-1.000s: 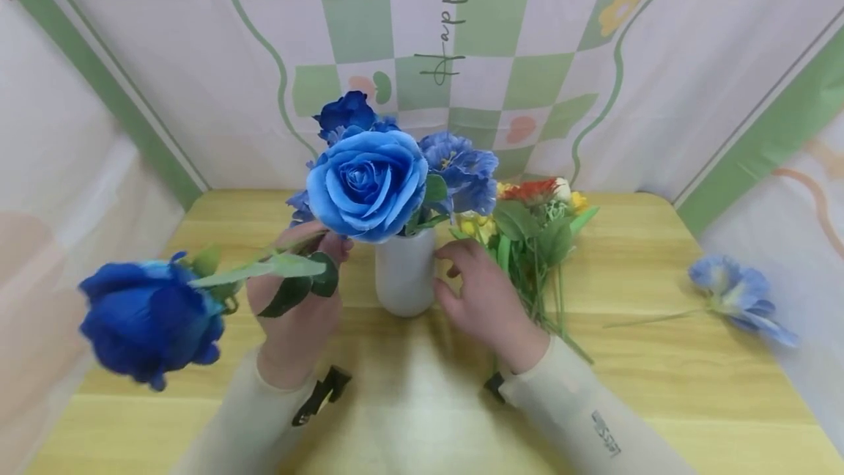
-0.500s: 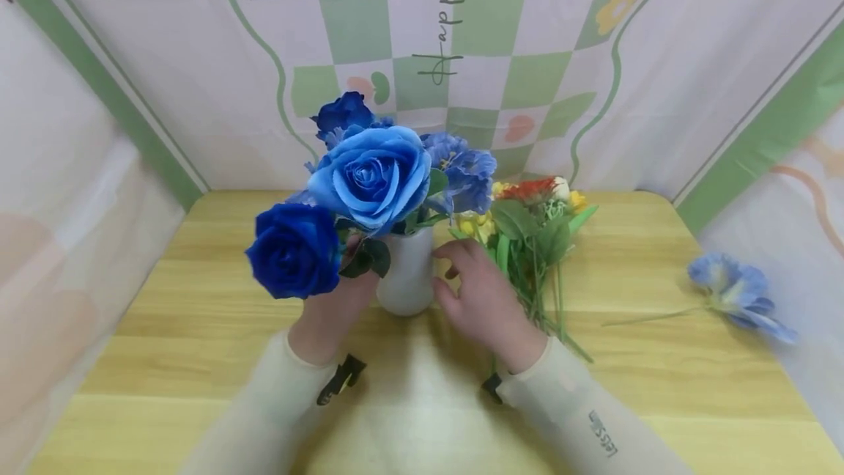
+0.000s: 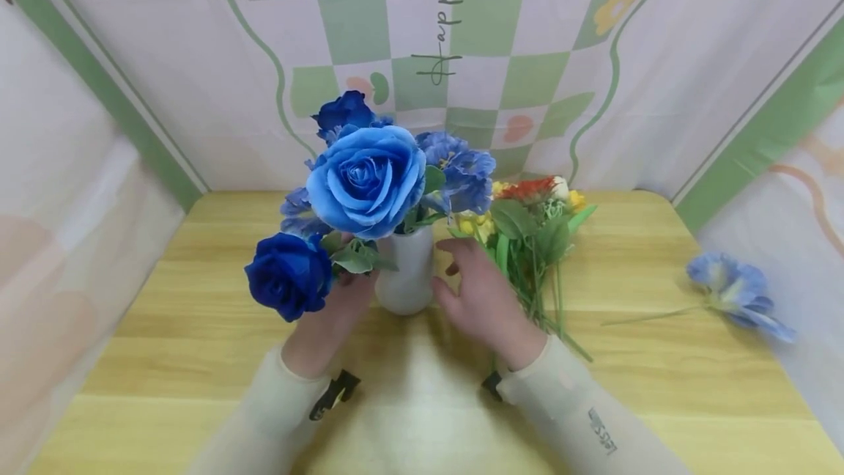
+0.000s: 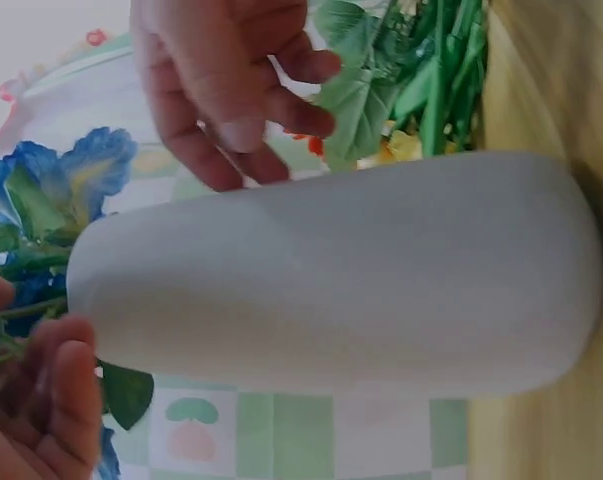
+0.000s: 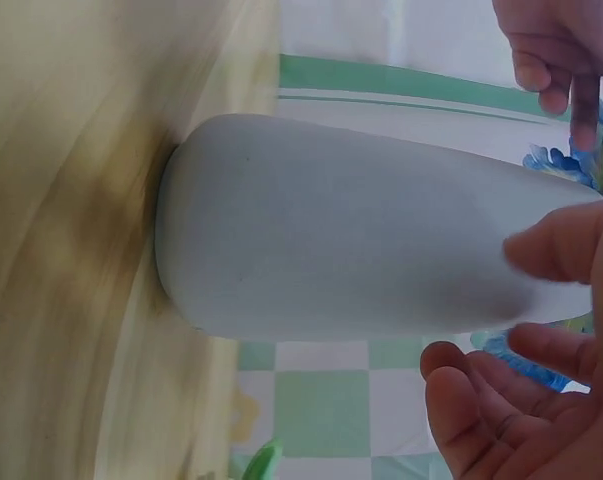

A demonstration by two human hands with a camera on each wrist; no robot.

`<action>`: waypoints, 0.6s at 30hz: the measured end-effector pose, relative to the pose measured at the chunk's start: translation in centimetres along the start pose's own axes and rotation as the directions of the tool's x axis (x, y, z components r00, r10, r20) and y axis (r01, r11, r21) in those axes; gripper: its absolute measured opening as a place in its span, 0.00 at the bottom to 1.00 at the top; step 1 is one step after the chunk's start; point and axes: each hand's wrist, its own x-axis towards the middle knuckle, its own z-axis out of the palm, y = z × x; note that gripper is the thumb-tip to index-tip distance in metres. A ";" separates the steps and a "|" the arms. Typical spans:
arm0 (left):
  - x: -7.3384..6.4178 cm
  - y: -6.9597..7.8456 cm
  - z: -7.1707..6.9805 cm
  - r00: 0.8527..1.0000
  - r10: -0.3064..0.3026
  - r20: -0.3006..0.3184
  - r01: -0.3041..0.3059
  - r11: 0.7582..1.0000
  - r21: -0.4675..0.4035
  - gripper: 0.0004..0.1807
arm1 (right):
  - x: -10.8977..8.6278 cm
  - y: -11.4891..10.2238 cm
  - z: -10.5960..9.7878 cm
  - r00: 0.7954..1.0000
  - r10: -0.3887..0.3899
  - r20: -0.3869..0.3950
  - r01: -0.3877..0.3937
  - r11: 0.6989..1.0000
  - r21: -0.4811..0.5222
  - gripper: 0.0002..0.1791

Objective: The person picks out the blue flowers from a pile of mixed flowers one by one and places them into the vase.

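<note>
A white vase [image 3: 404, 281] stands upright on the table, holding a large light blue rose [image 3: 368, 182], a dark blue rose behind it and ruffled blue flowers [image 3: 456, 171]. My left hand [image 3: 331, 325] is at the left of the vase mouth, partly hidden by leaves, and pinches the stem of another dark blue rose [image 3: 289, 277], whose bloom leans out to the left. In the left wrist view its curled fingers [image 4: 69, 400] lie beside the vase's rim. On the other side, my right hand [image 3: 486, 303] rests by the vase with loosely bent fingers; whether they touch it I cannot tell.
Right of the vase lies a bunch of red, yellow and white flowers with green stems [image 3: 537, 240]. A single pale blue flower [image 3: 738, 295] lies near the right edge of the wooden table [image 3: 409, 416]. A printed cloth [image 3: 481, 28] hangs behind.
My left hand has moved right toward the vase mouth, carrying the dark blue rose from the far left. The light blue rose shifted slightly and came back. My right hand stayed put.
</note>
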 end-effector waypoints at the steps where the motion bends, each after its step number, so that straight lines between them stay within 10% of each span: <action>1: 0.2 0.4 -0.5 0.997 0.009 -0.072 -0.017 0.993 -0.115 0.06 | 0.1 0.0 -0.1 1.000 0.008 0.003 -0.008 1.000 0.026 0.31; 5: 0.5 1.4 -2.0 0.988 -0.015 -0.155 -0.052 0.905 -0.422 0.12 | 0.9 -0.1 -0.2 1.000 0.015 0.022 -0.017 0.995 0.100 0.41; 7: 0.4 1.7 -2.2 0.987 0.027 -0.159 -0.080 0.939 -0.336 0.10 | 1.4 -0.2 -0.2 0.999 0.012 0.030 -0.015 0.993 0.114 0.43; 11: 0.6 2.6 -2.2 0.982 -0.161 -0.100 0.132 0.960 -0.247 0.07 | 2.1 -0.4 0.1 0.998 0.036 0.044 -0.040 0.994 0.105 0.42; 14: 1.2 3.0 -2.0 0.946 -0.306 -0.102 0.261 0.912 -0.316 0.14 | 2.4 -0.6 0.2 0.995 0.082 0.058 -0.088 0.991 0.102 0.40; 18: 2.6 2.9 -1.7 0.952 -0.242 -0.187 0.171 0.928 -0.332 0.16 | 2.6 -1.0 0.2 0.986 0.148 0.080 -0.155 0.984 0.091 0.41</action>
